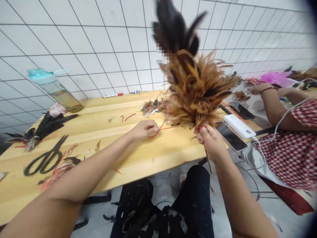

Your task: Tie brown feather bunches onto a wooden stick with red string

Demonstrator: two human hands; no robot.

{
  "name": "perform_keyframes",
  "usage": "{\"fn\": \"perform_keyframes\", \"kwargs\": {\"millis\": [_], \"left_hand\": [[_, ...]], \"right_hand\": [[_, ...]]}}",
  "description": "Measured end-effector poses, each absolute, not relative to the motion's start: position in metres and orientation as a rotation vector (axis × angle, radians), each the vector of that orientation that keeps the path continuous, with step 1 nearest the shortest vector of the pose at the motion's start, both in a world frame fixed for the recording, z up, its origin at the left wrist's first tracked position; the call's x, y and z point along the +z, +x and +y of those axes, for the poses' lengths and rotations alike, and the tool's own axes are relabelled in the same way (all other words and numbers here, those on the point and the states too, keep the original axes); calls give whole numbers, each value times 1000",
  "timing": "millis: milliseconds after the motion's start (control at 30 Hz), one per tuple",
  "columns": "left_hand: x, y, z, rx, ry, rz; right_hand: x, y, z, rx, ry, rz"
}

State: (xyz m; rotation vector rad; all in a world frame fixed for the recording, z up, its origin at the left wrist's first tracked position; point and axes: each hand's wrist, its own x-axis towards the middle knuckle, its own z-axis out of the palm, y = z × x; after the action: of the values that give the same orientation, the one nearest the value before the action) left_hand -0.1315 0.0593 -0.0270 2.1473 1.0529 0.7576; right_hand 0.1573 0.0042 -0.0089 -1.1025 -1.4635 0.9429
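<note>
My right hand (210, 140) is closed round the stick of a feather duster (195, 89), just under its brown plumes. Long black feathers (173, 28) fan out at the top, and the thin stick end points down below my fist. A red thread (168, 128) runs taut from the base of the plumes to my left hand (146, 130), which is closed on it over the table. A loose length of that thread loops up beside the left hand. Some of the stick is hidden by my right fingers.
Scissors (47, 157), black feathers (42, 129) and a water bottle (59, 94) are on the left of the table (111, 165). Loose feathers (155, 105) and a marker (112, 95) lie farther back. At right are a power bank (239, 126), phones (231, 135) and a co-worker's arm (272, 102).
</note>
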Motion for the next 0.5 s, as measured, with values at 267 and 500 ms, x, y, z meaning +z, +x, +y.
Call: {"fn": "perform_keyframes", "kwargs": {"millis": [267,500], "left_hand": [[-14,-105,5,911,2352,957],[-44,-134,27,625,2018,1117]], "right_hand": [[-16,147,55,1372,-961,-741],[-19,135,76,1644,-840,-680]]}}
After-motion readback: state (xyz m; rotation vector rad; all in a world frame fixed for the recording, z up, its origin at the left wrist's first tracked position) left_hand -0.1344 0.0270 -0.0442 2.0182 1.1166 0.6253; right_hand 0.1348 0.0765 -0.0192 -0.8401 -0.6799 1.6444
